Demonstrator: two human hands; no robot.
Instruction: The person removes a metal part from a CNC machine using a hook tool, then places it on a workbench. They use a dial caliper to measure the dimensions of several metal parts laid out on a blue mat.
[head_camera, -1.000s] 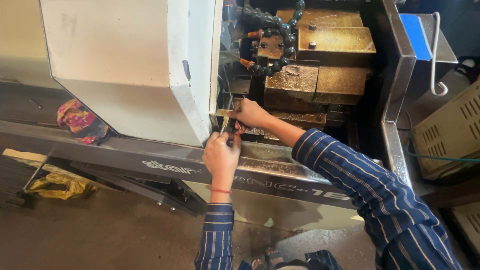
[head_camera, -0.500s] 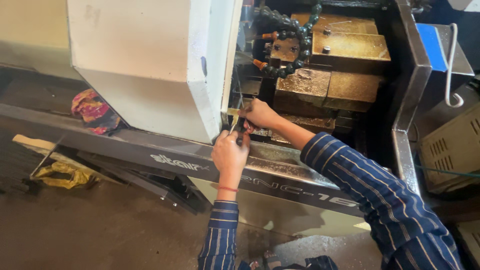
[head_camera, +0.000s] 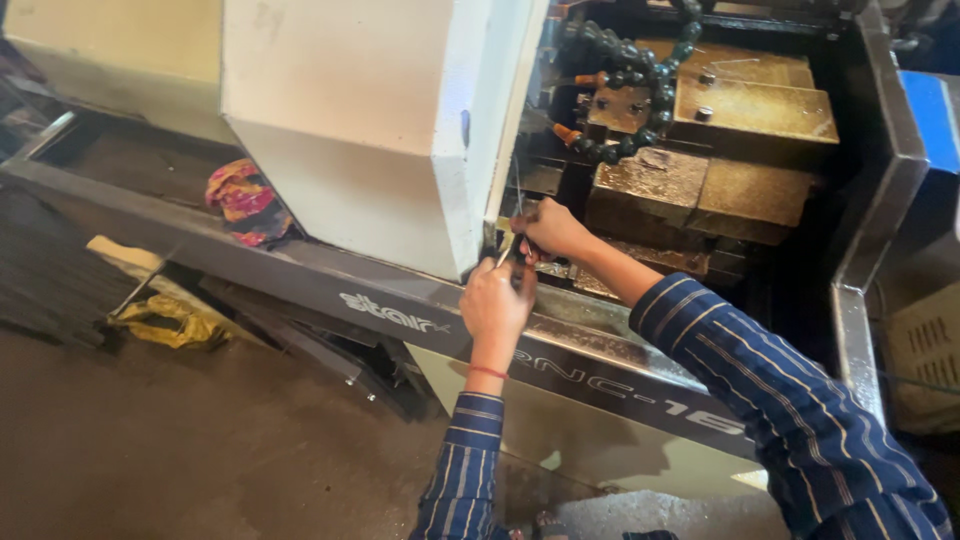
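Note:
Both my hands reach into the open side of a metal-working machine, just right of its white housing (head_camera: 370, 130). My left hand (head_camera: 495, 305) is closed around the handle of a thin metal tool (head_camera: 508, 245) whose tip points up toward the housing's edge. My right hand (head_camera: 550, 232) is closed just above it, gripping something small at the same spot; what it grips is hidden by the fingers. Both sleeves are blue with white stripes. A red thread circles my left wrist.
Oily brass-coloured tool blocks (head_camera: 700, 190) and a black segmented coolant hose (head_camera: 640, 80) fill the machine's inside. A grey sloped rail (head_camera: 300, 275) runs below. A coloured rag (head_camera: 240, 200) lies at left, a yellow rag (head_camera: 170, 320) on the floor. A steel frame (head_camera: 860, 250) stands at right.
The camera has shifted, so the machine and hands sit further right in view. Both hands stay closed at the same spot by the housing's edge.

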